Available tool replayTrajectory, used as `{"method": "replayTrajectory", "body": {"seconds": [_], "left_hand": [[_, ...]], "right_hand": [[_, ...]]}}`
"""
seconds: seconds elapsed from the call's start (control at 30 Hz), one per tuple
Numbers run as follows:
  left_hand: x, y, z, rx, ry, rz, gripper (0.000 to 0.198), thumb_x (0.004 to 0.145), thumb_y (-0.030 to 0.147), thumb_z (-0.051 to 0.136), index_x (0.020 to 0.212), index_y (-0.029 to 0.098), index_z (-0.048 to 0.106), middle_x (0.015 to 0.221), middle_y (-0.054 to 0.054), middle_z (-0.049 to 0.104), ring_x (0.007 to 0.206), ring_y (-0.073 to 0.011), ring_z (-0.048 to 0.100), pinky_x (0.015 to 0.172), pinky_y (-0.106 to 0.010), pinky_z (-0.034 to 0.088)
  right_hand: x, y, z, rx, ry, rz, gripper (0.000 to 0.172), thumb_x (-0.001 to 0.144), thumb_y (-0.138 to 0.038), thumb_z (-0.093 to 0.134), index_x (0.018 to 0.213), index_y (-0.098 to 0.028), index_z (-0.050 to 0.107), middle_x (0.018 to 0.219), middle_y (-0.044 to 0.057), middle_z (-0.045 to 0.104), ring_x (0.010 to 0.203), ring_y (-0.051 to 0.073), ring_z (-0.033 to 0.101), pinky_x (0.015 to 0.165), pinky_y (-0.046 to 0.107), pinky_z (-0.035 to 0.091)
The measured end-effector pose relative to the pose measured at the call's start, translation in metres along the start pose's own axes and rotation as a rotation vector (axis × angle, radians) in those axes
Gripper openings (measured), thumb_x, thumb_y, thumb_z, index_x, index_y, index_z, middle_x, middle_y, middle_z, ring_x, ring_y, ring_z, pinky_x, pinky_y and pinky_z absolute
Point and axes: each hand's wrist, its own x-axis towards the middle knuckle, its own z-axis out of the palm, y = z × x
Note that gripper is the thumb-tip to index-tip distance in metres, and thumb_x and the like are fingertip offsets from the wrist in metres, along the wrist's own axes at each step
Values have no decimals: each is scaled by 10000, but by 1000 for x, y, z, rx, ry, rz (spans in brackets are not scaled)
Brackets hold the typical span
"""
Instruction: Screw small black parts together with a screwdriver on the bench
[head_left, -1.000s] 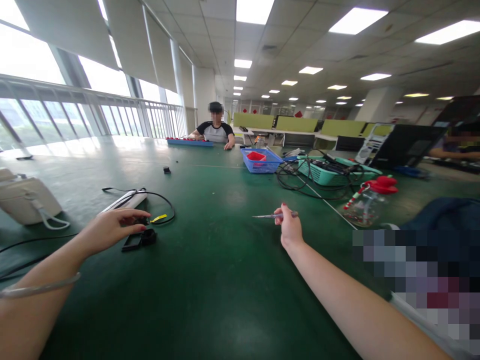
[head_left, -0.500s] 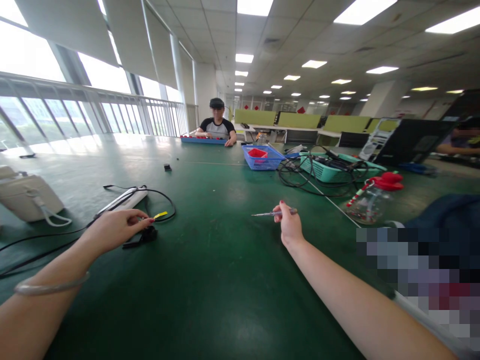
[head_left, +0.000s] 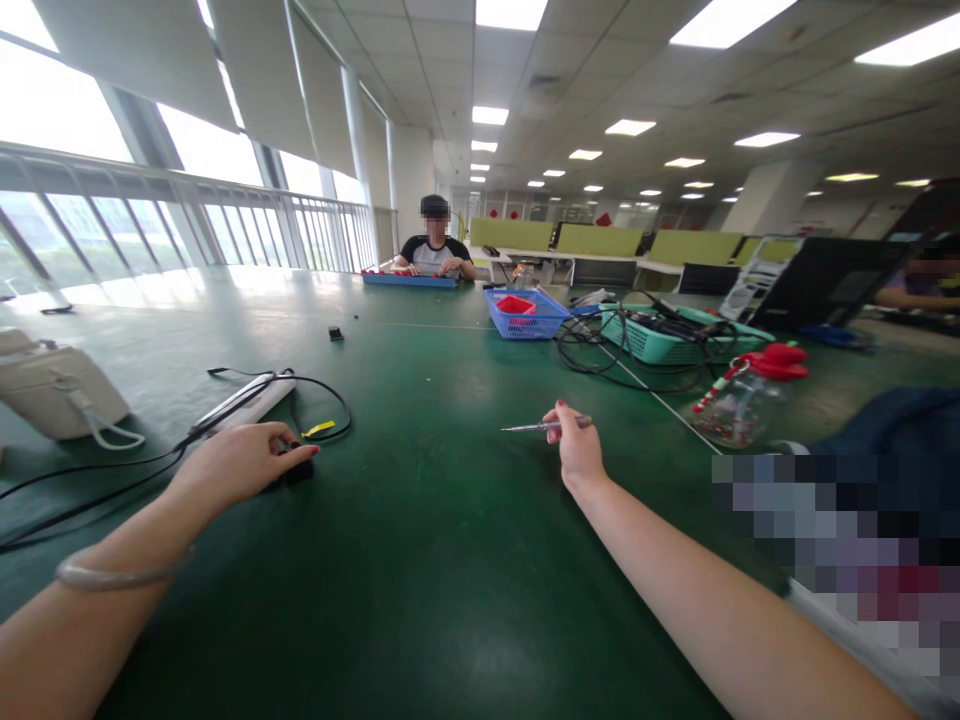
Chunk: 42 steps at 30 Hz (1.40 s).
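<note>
My left hand (head_left: 238,462), bracelet at its wrist, is closed over a small black object (head_left: 301,470) on the green table. The fingers cover most of that object, so its kind is hidden. Just beyond the fingertips a yellow tag (head_left: 319,429) lies by a looped black cable (head_left: 346,400). In my right hand (head_left: 576,448) is a slim screwdriver (head_left: 538,427) with a clear purplish handle, held roughly level above the table, its thin tip pointing left.
A white power strip (head_left: 251,405) and a cream bag (head_left: 64,390) lie left. Ahead are a small black piece (head_left: 335,334), a blue basket (head_left: 551,328) and a green basket (head_left: 645,350) with cables. At right stands a red-lidded bottle (head_left: 739,410). A person (head_left: 436,255) sits opposite.
My left hand has let go of the yellow tag and come down onto the black object beside it. My right hand with the screwdriver has hardly moved. The person opposite has drawn one hand inward.
</note>
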Motion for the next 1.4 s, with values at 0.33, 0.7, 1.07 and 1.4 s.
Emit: {"method": "replayTrajectory", "body": {"seconds": [0.33, 0.7, 1.07, 1.4], "left_hand": [[-2, 1, 4, 71, 5, 18, 637, 781, 747, 326, 943, 255, 698, 826, -91, 706, 790, -288, 645, 635, -332, 431], [4, -7, 11, 19, -26, 79, 468, 829, 569, 428, 1138, 304, 659, 1024, -79, 709, 934, -297, 641, 739, -354, 451], [19, -71, 3, -113, -84, -27, 569, 732, 486, 492, 1224, 225, 608, 1129, -93, 680, 925, -288, 644, 789, -367, 480], [27, -78, 32, -96, -124, 161, 486, 619, 463, 596, 1021, 202, 681, 1075, -110, 665, 1015, -298, 601, 886, -379, 464]], "right_hand": [[-3, -2, 0, -28, -45, -24, 377, 831, -467, 574, 576, -192, 619, 447, -37, 461, 452, 114, 435, 511, 266, 352], [-3, -2, 0, -34, -43, -32, 374, 837, -451, 572, 571, -191, 607, 439, -43, 447, 455, 110, 424, 523, 266, 351], [-4, -3, 0, -55, -62, -31, 377, 848, -451, 554, 573, -198, 607, 448, -45, 453, 458, 113, 430, 529, 268, 356], [-4, -3, -1, -87, -93, -53, 397, 864, -472, 540, 591, -194, 616, 463, -41, 465, 473, 118, 449, 543, 273, 373]]}}
